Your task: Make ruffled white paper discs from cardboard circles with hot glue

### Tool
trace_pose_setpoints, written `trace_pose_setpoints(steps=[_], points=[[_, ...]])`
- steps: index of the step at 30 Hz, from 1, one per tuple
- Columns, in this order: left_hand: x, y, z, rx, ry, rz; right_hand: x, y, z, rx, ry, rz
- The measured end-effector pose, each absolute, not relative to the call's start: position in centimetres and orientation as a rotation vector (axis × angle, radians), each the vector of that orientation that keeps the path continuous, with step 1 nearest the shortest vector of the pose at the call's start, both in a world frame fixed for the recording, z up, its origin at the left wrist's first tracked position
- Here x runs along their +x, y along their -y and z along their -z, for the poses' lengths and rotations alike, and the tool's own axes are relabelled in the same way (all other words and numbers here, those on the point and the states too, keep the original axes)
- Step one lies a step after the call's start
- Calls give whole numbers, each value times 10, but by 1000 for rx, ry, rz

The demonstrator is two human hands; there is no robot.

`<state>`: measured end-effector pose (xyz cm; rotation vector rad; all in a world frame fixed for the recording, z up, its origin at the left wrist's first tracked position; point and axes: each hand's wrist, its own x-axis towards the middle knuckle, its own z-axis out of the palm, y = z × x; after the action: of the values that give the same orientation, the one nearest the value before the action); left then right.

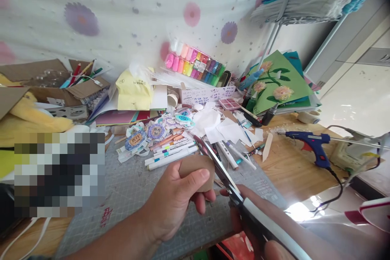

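Note:
My left hand pinches a rounded piece of brown cardboard, thumb on top and fingers beneath. Large scissors with metal blades and black-and-white handles are in my right hand. Their blades point up and left, right beside the cardboard's right edge; whether they touch it I cannot tell. Part of my right hand is hidden behind the handles. Both hands are above a grey cutting mat. Just beyond the cardboard lie several white markers.
Decorated paper badges and white paper scraps cover the mat's far side. A blue glue gun with a cord lies at right. Cardboard boxes stand at left, a colourful clay set at the back, and a green flower picture leans at right.

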<state>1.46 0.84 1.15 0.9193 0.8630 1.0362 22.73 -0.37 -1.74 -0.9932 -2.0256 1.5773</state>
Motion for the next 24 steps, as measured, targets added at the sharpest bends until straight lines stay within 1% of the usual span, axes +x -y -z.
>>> trace_pose_setpoints(steps=[4, 8, 15, 20, 24], points=[[15, -7, -13, 847, -882, -1079, 226, 1, 18, -1094, 1895, -1764], [16, -4, -14, 832, -895, -1109, 224, 0, 22, -1165, 1851, -1815], [18, -1, -13, 881, -875, -1149, 218, 7, 16, -1204, 1994, -1646], [19, 1, -15, 838, -884, -1160, 213, 8, 1, -1059, 2073, -1548], [19, 0, -15, 837, -876, -1141, 211, 8, -1, -1046, 2094, -1470]])
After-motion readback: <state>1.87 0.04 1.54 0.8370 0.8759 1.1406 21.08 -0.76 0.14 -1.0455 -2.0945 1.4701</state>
